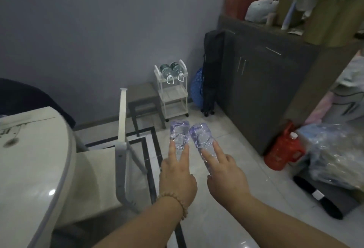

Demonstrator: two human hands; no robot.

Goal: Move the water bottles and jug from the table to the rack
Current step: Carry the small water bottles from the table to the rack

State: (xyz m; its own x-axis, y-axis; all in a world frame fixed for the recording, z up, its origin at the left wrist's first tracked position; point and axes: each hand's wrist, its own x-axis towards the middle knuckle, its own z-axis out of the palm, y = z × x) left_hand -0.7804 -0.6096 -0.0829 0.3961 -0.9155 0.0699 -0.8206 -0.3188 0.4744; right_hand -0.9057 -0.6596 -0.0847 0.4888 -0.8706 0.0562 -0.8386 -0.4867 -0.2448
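Note:
My left hand (176, 171) grips a clear water bottle (179, 134) that points away from me, two fingers stretched along its side. My right hand (226, 175) holds a second clear water bottle (201, 138) the same way, right beside the first. Both bottles hang over the tiled floor. Ahead, against the grey wall, stands a small white wheeled rack (173, 94) with three tiers. Two large greenish water jugs (172, 70) lie on its top tier, their white caps facing me. The white round table (33, 161) curves along the left.
A white chair (123, 149) stands between the table and me, a grey stool (141, 98) left of the rack. A dark cabinet (262, 82) lines the right, with a black folded item and blue bag beside it. A red jug (283, 149) and plastic-wrapped bundles sit at right.

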